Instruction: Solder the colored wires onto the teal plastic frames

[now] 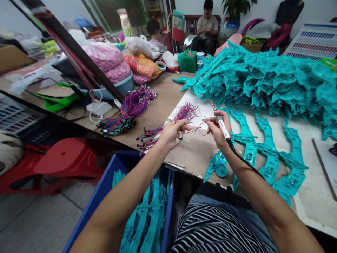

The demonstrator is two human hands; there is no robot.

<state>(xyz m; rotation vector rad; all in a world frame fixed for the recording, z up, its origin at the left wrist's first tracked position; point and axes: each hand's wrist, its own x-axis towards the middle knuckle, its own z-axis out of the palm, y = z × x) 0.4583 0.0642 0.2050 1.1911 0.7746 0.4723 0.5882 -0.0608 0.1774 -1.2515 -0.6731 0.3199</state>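
Left hand (172, 132) pinches wires (195, 129); blue bin (103, 191) below holds teal pieces (147, 219).

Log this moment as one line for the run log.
left hand: pinching thin wires | right hand: gripping soldering iron, touching wires | teal plastic parts: piled on table behind

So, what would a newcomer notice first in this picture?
A big heap of teal plastic parts fills the upper right. In the centre, the left hand pinches thin purple-red wires, while the right hand grips a corded pen-like tool close to them.
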